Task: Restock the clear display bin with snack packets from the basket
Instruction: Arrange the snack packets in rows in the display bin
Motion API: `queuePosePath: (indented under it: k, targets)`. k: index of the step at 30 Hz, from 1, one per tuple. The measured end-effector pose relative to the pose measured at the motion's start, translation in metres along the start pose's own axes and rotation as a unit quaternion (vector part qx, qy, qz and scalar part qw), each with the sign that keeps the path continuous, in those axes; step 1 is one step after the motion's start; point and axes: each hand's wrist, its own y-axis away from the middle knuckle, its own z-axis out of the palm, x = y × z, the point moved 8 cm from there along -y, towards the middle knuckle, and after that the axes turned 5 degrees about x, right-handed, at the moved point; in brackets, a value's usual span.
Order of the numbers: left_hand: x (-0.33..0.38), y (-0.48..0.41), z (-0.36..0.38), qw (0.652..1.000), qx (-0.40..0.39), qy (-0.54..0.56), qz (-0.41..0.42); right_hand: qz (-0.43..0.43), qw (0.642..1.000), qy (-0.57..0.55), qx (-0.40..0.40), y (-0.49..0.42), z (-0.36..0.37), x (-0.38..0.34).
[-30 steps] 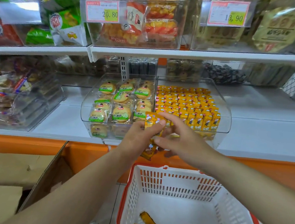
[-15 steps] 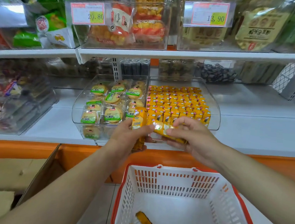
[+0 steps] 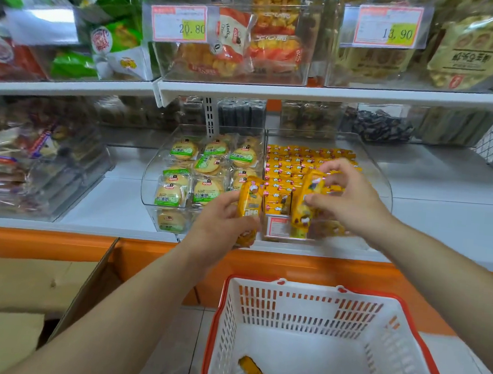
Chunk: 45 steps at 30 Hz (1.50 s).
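Right hand [image 3: 353, 201] has its grip pinching a yellow packet [image 3: 308, 197] over the clear bin [image 3: 384, 183], left hand [image 3: 222, 220] holds spares [image 3: 249, 204]; next, slot it in.

white shop shelves [image 3: 305, 94] on an orange base [image 3: 57, 245], pale floor tiles [image 3: 187, 329]

The white shelf [image 3: 448, 229] bears two clear bins side by side — cookie bin [image 3: 148, 191] (leftward), display bin [image 3: 383, 181].

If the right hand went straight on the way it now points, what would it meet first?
Probably the rows of yellow packets in the clear display bin, right behind the packet that the right hand holds. Depth is unclear.
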Motion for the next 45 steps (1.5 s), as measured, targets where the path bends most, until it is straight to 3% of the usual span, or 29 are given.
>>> queuePosePath:
  k: [3, 8, 14, 20, 23, 27, 29, 33, 37, 42, 45]
  targets:
    - [-0.001, 0.000, -0.010, 1.000, 0.013, -0.009, 0.003, -0.024, 0.996, 0.075, 0.032, -0.025, 0.006, 0.007]
    - [-0.005, -0.003, -0.014, 1.000, 0.016, -0.016, 0.006, -0.046, 0.978, 0.201, 0.000, -0.045, 0.047, 0.022]
    - [-0.010, -0.007, -0.014, 1.000, 0.017, -0.018, -0.002, -0.003, 0.970, 0.239, -0.032, -0.047, 0.072, 0.042]
    - [-0.010, -0.007, -0.010, 1.000, 0.026, -0.002, -0.013, -0.009, 0.974, 0.223, -0.039, -0.033, 0.044, 0.027]
    - [-0.011, -0.006, -0.001, 1.000, 0.003, 0.001, -0.015, -0.026, 0.994, 0.107, -0.021, -0.011, 0.023, 0.005]
    - [-0.011, -0.004, 0.019, 0.999, -0.039, -0.018, 0.006, 0.026, 0.990, -0.082, -0.114, 0.029, 0.030, -0.010]
    - [-0.008, -0.001, 0.030, 0.998, -0.058, -0.023, 0.018, 0.022, 0.986, -0.087, -0.137, 0.041, 0.035, -0.015]
    - [-0.005, -0.004, 0.036, 0.999, -0.040, 0.004, 0.011, -0.009, 0.996, -0.016, -0.088, 0.036, 0.017, -0.017]
    - [0.001, -0.009, 0.032, 0.999, -0.006, 0.034, 0.010, 0.015, 0.974, 0.031, -0.222, 0.048, 0.028, -0.001]
    - [0.001, -0.013, 0.050, 0.997, -0.036, -0.045, 0.060, 0.021, 0.984, -0.093, -0.152, 0.034, 0.020, -0.002]
    - [0.008, -0.015, 0.057, 0.993, -0.023, -0.067, 0.093, -0.028, 0.985, -0.065, -0.157, 0.031, 0.020, -0.011]
